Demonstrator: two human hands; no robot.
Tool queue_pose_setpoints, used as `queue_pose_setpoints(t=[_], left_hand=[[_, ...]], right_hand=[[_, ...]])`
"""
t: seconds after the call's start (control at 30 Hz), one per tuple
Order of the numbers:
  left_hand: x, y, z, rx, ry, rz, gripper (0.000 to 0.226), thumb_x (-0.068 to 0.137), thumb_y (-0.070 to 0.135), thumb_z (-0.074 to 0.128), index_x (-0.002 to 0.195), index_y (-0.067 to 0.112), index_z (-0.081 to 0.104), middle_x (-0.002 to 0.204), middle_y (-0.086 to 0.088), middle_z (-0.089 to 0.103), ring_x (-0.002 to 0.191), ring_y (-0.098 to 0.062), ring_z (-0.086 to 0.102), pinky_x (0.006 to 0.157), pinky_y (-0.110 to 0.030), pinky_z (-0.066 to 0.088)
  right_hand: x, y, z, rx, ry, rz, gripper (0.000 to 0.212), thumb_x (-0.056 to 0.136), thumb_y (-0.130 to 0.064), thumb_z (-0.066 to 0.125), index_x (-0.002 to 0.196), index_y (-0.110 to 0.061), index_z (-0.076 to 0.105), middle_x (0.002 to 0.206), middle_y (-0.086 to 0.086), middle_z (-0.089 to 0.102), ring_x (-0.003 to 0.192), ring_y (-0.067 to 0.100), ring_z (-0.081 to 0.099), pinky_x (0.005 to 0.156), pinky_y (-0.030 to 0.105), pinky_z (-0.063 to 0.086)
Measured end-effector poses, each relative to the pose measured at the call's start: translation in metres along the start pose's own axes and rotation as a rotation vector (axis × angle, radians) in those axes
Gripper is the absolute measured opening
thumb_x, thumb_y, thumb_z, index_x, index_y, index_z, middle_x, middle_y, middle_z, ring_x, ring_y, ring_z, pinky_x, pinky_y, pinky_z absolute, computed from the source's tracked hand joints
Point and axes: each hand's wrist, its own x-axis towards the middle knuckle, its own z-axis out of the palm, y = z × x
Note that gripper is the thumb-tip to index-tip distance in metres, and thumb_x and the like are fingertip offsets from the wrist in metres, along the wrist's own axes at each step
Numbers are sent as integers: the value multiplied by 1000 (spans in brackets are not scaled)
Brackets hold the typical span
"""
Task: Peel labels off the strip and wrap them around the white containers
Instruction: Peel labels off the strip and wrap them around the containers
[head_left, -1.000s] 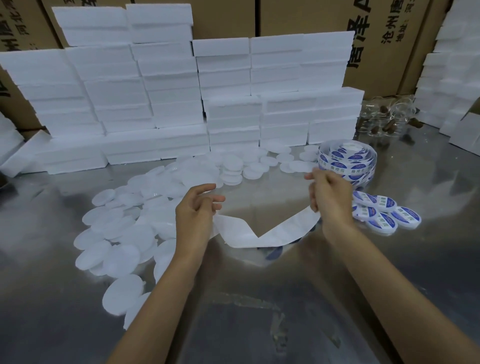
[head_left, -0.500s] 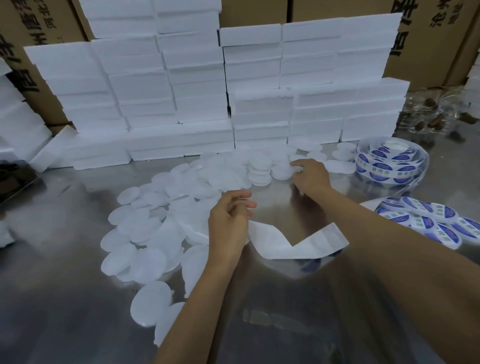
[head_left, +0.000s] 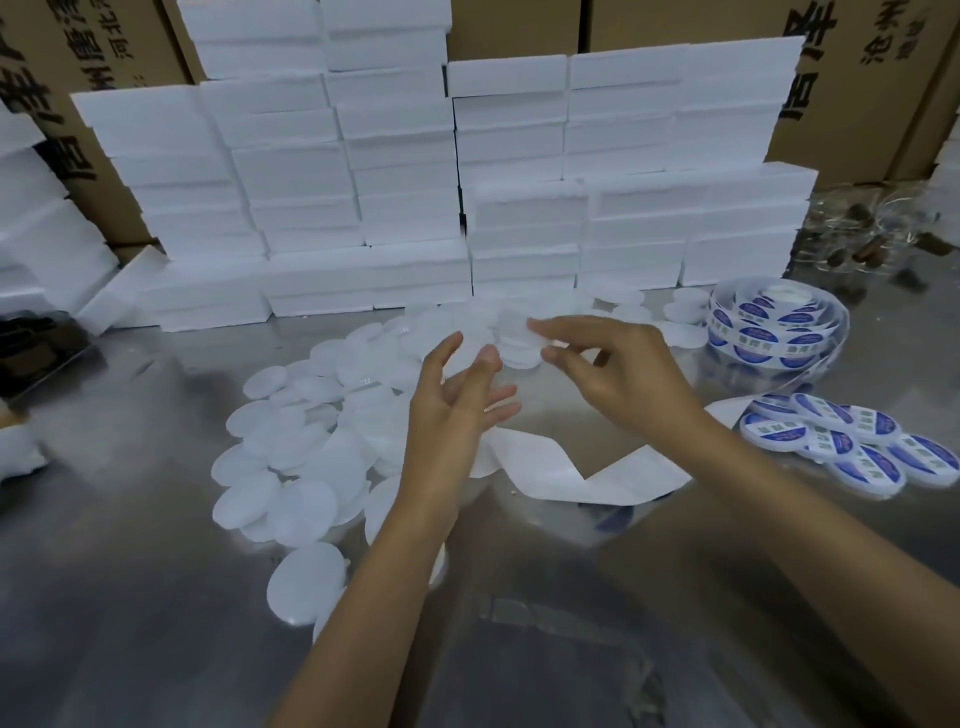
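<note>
A white round container (head_left: 519, 340) is pinched between the thumb and forefinger of the right hand (head_left: 618, 371), raised above the table (head_left: 130, 597). The left hand (head_left: 452, 410) is held just beside it with its fingers spread and relaxed, nothing being gripped; whether its fingertips touch the container cannot be told because of blur. Below the left hand, a bare white strip (head_left: 566, 475) is laid in loose folds on the table, trailing away to the right of that hand. Farther right of the left hand, a coiled roll of blue labels (head_left: 774, 327) is seen, and nearer than the roll a cluster of labelled containers (head_left: 852, 441) is gathered. To the left of the left hand and beyond it, a heap of plain white containers (head_left: 306, 447) is spread across the table. Behind the heap, white foam boxes (head_left: 415, 182) are stacked in rows, with brown cartons (head_left: 857, 104) standing behind them
</note>
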Motion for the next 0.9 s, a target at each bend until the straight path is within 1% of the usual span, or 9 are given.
queue_pose_setpoints(t=[0.1, 0.17, 0.33, 0.43, 0.5, 0.6, 0.7, 0.8, 0.9], left_hand=[[-9, 2, 5, -8, -107, -1, 47, 97, 39, 59, 142, 36, 46, 125, 5, 65, 99, -12, 74, 76, -21, 59], [-14, 1, 7, 23, -134, 26, 37, 103, 27, 53, 139, 32, 52, 133, -4, 63, 101, -13, 73, 76, -21, 59], [-15, 3, 6, 36, -112, 60, 42, 107, 8, 41, 136, 36, 50, 134, -8, 61, 94, -16, 75, 81, -24, 60], [-12, 5, 0, 48, -72, 91, 36, 106, 1, 36, 119, 20, 62, 123, -14, 66, 90, -19, 76, 75, -23, 60], [-12, 5, -1, 84, -55, 112, 34, 105, -2, 35, 109, 15, 66, 119, -13, 67, 87, -19, 75, 71, -20, 58], [-12, 4, 1, 113, -73, 120, 29, 99, -7, 46, 108, 10, 68, 117, -8, 69, 90, -22, 75, 74, -24, 60], [-12, 1, 4, 265, -114, 198, 26, 92, -5, 60, 103, 15, 72, 113, 2, 72, 102, -19, 69, 86, -29, 58], [-15, -2, 9, 375, -153, 216, 22, 89, 5, 71, 103, 22, 72, 108, 12, 72, 100, -8, 65, 86, -30, 56], [-16, -6, 11, 379, -156, 192, 22, 87, 7, 73, 105, 21, 72, 109, 12, 71, 100, -6, 66, 87, -34, 57]], right_hand=[[-26, -19, -5, -160, -100, -120, 28, 94, -33, 64, 120, -43, 68, 129, -16, 64, 114, 5, 62, 85, 28, 53], [-37, -25, -7, -205, -158, -118, 29, 94, -34, 63, 122, -43, 67, 133, -17, 62, 119, 10, 60, 87, 36, 53], [-49, -21, -31, 79, -214, 162, 36, 85, -22, 64, 117, -39, 67, 117, -26, 65, 102, -3, 60, 85, 23, 49], [-63, -11, -50, 87, -605, 300, 43, 73, -31, 68, 113, -45, 63, 119, -28, 58, 107, -11, 55, 85, 9, 44], [-73, -3, -46, -56, -711, 281, 38, 77, -28, 75, 111, -41, 64, 118, -27, 57, 110, -9, 51, 90, 10, 40], [-73, 2, -31, -55, -464, 273, 7, 87, -22, 71, 93, -18, 73, 92, -7, 68, 86, 10, 60, 77, 25, 45], [-70, -1, -28, 158, -377, 386, 13, 90, -27, 71, 82, -16, 74, 68, -8, 67, 60, 6, 56, 63, 26, 43], [-73, -6, -28, 364, -383, 443, 7, 90, -21, 72, 84, -19, 76, 75, -3, 74, 62, 13, 66, 60, 29, 53], [-75, -9, -23, 481, -317, 380, 5, 90, -14, 71, 89, -16, 75, 85, 1, 76, 69, 10, 69, 63, 22, 55]])
